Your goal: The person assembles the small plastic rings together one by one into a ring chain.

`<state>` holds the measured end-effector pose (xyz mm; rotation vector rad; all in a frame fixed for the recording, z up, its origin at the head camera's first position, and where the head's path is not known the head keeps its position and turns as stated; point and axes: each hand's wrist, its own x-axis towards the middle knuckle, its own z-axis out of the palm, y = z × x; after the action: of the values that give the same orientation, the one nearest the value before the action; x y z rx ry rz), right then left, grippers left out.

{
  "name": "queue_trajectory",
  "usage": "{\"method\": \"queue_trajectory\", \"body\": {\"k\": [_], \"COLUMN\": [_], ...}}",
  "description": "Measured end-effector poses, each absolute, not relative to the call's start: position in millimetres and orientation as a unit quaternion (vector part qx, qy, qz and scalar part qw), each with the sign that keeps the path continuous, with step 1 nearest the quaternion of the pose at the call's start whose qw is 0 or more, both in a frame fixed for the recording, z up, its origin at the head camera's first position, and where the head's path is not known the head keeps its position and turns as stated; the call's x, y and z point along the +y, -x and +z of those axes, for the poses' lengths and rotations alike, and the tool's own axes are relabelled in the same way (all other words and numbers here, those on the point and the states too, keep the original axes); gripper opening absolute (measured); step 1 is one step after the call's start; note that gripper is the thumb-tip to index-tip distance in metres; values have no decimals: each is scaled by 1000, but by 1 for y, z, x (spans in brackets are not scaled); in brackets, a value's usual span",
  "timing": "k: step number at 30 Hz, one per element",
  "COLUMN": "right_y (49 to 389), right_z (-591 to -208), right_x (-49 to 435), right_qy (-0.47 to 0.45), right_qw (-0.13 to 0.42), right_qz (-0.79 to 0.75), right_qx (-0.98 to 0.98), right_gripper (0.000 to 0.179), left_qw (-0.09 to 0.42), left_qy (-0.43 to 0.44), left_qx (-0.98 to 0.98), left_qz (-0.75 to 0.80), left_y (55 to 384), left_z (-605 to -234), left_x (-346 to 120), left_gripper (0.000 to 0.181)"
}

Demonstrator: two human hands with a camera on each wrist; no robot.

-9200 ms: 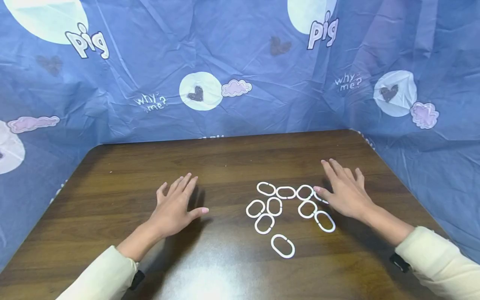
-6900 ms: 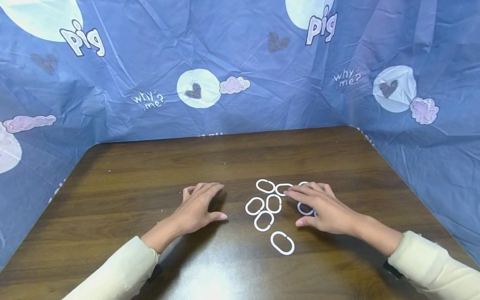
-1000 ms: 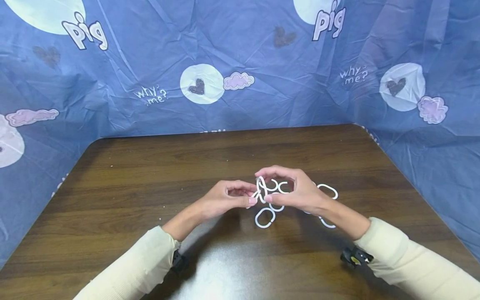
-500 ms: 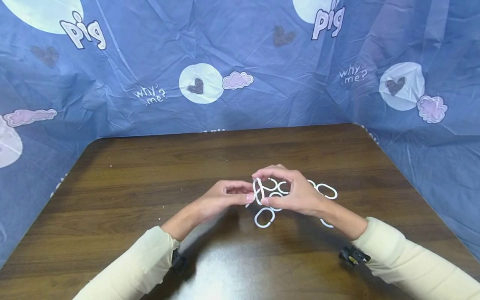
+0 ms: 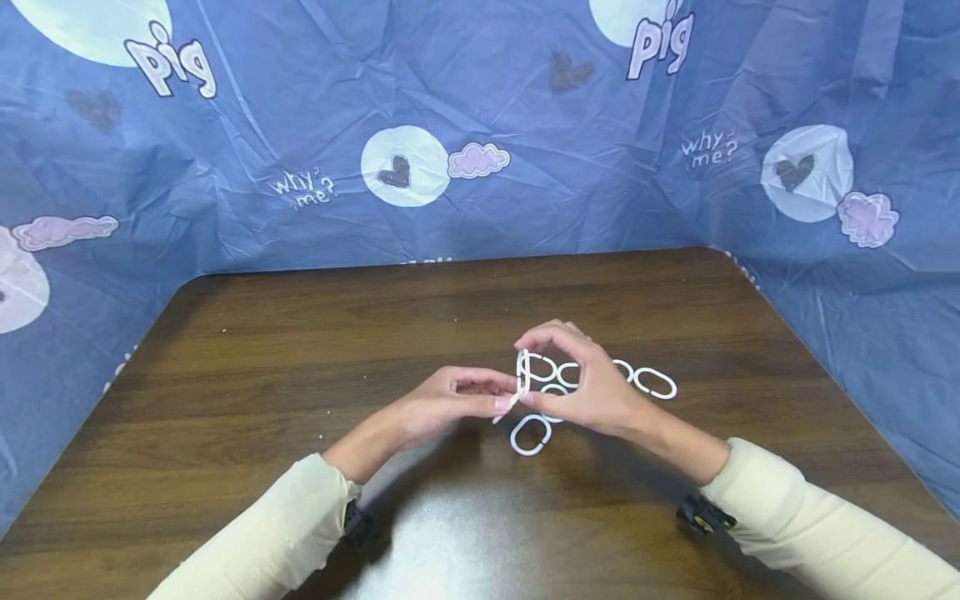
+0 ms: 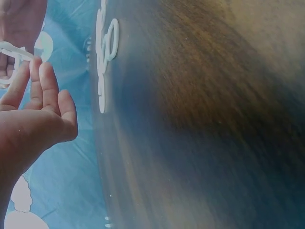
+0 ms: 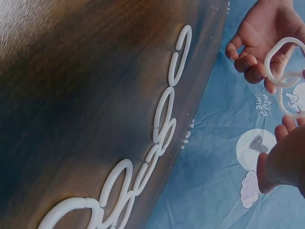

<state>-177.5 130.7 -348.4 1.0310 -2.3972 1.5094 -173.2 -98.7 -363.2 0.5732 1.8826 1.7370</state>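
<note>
Both hands are raised over the table around two white oval split rings. My left hand (image 5: 438, 402) pinches one ring (image 5: 504, 411) between thumb and fingers, and it slants down toward the tabletop. Facing it, my right hand (image 5: 592, 385) holds the second ring (image 5: 524, 373) upright, fingertips at its top and thumb at its bottom. In the right wrist view the upper ring (image 7: 269, 64) and the lower ring (image 7: 282, 101) cross each other, looped together there. Only part of each held ring shows in the left wrist view, beside the left fingertips.
More white split rings lie on the brown wooden table (image 5: 337, 333): one front ring (image 5: 513, 437), one far-right ring (image 5: 656, 383) and several between, partly behind the right hand. A blue printed cloth (image 5: 480, 225) hangs around the table's back and sides.
Earlier the hands were apart and open. The front ring and the leftmost ring have left the table and are now held. Over the last second the right hand's ring turned edge-on.
</note>
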Motion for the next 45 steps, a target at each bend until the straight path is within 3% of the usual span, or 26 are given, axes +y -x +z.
{"method": "queue_trajectory", "body": {"k": [11,27,45], "right_y": [183,184,183], "right_z": [-355,-357,-357], "right_x": [124,124,112], "right_qy": [-412,-442,-458], "right_qw": [197,262,317], "right_qz": [406,293,212], "right_qx": [-792,-807,-803], "right_gripper": [53,50,46], "left_qw": [261,74,-16], "left_qy": [-224,-172,-121], "left_qx": [656,748,756], "left_qz": [672,637,644], "left_y": [172,167,161], "left_z": [-363,-363,-359], "left_x": [-101,-88,-76], "left_gripper": [49,24,11]}}
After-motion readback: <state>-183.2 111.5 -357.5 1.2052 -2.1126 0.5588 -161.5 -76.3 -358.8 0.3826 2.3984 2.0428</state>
